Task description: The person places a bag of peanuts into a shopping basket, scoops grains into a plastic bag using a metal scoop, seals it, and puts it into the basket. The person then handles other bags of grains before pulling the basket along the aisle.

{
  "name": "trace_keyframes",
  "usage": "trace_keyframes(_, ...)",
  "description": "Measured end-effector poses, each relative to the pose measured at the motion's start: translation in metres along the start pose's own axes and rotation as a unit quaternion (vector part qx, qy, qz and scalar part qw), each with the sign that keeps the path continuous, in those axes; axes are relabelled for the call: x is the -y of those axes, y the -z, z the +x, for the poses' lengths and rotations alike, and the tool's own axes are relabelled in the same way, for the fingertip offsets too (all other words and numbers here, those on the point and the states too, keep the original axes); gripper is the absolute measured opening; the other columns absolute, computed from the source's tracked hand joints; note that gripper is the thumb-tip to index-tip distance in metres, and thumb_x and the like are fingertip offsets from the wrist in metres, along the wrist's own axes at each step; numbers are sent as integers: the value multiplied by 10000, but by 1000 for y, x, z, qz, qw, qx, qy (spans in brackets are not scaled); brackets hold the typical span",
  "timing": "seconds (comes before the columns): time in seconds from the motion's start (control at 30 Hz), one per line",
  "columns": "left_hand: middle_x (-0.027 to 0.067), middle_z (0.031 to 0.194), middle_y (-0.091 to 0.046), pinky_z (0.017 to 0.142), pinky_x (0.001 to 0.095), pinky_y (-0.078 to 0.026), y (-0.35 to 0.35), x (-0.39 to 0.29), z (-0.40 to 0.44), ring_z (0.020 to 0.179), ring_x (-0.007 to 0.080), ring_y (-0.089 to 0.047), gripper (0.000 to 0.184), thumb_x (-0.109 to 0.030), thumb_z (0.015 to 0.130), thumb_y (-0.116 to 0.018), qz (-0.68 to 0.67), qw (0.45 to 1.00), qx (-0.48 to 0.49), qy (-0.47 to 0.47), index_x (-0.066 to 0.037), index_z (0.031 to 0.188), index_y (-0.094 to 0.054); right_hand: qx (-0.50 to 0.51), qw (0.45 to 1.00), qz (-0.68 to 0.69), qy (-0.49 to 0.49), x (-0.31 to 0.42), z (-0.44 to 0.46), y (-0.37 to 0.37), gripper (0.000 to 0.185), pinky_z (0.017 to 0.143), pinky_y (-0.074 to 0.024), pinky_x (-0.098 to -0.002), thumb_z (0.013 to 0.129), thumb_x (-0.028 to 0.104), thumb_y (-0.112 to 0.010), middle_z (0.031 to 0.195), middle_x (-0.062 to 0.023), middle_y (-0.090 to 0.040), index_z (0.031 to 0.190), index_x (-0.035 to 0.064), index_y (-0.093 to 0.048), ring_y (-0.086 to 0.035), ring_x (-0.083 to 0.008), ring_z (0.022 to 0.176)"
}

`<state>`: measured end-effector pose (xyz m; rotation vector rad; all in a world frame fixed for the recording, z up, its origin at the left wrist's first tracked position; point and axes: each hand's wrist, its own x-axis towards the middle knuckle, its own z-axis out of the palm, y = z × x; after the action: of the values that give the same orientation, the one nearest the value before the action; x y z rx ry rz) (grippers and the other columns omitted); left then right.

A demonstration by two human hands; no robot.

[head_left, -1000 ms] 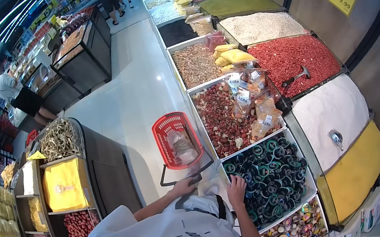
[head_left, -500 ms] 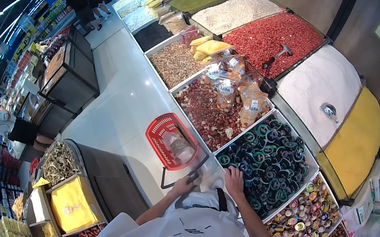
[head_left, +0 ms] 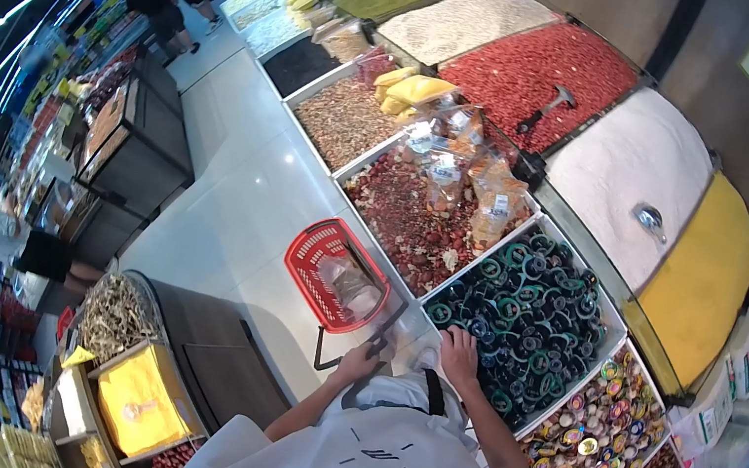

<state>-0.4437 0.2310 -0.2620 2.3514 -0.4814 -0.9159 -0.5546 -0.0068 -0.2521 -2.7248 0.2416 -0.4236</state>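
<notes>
Left hand [head_left: 359, 361] curls round handle [head_left: 320, 351], likely to carry basket [head_left: 323, 243], while right hand [head_left: 458, 354], half-open, nothing visibly gripped, rests at bin [head_left: 613, 343].

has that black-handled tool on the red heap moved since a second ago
No. The black-handled tool lies at the same spot on the red heap, judged against the heap's edges; both shifted up-left together because the camera moved.

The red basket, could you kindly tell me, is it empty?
Not empty: a clear bag lies inside the basket.
</notes>
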Motion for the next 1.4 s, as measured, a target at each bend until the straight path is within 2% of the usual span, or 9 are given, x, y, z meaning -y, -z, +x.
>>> trace_keyframes(0.37,224,963,-598,804,428,-443,21,-11,-12,917,381,-567,378,-297,776,-509,-7,1000,16,-1,-32,1043,-549,14,999,6,-32,7,6,-2,268,843,-332,-400,723,120,-602,1013,-81,-507,981,63,-560,-457,-264,963)
trace_keyframes(0.77,219,834,-606,733,410,-456,52,5,7,811,373,-588,410,-417,816,-531,-79,993,64,-53,-34,950,-583,16,998,60,-9,51,116,-9,455,941,-267,-452,692,118,-609,1114,-135,-457,1120,38,-477,-394,-303,1089)
trace_keyframes(0.83,194,812,-616,735,390,-456,62,11,14,792,330,-600,425,-428,848,-496,-87,993,43,-65,-31,958,-599,5,998,62,2,58,138,-19,480,953,-258,-457,686,127,-622,1125,-137,-453,1133,40,-470,-390,-308,1097)
trace_keyframes(0.9,155,789,-623,730,372,-458,73,20,26,776,269,-604,447,-444,872,-457,-161,977,140,25,-33,948,-616,16,998,59,5,60,155,-32,484,959,-255,-461,683,137,-634,1138,-138,-449,1131,45,-471,-385,-314,1107)
trace_keyframes(0.93,116,771,-624,727,349,-457,77,26,29,758,211,-596,454,-440,892,-418,-143,983,111,25,-42,930,-631,25,998,52,0,61,161,-37,487,959,-257,-461,684,143,-638,1139,-138,-448,1132,49,-472,-384,-314,1110)
trace_keyframes(1.03,116,793,-630,738,347,-458,89,58,51,771,215,-604,415,-403,891,-419,-141,982,124,25,-49,934,-631,55,998,39,-6,58,174,-53,470,951,-266,-481,727,173,-640,1152,-141,-445,1148,50,-470,-383,-318,1122)
trace_keyframes(1.1,127,824,-628,702,365,-470,94,88,69,757,243,-611,320,-310,870,-451,-92,994,33,-44,-38,879,-621,55,998,26,-8,54,173,-61,449,948,-273,-475,728,163,-640,1147,-131,-453,1135,57,-485,-391,-316,1114)
trace_keyframes(1.27,191,787,-608,667,469,-452,75,190,142,763,379,-580,235,-262,801,-489,-6,999,-18,40,-51,789,-591,106,993,-53,-18,49,171,-78,369,908,-328,-454,762,114,-608,1075,-108,-485,1117,73,-521,-448,-300,1025)
trace_keyframes(1.4,194,777,-616,681,479,-466,52,243,191,758,377,-594,234,-231,777,-478,3,990,-10,141,-46,747,-618,155,986,-50,-38,46,170,-81,338,880,-327,-456,762,83,-607,1005,-118,-476,1090,47,-536,-446,-309,999)
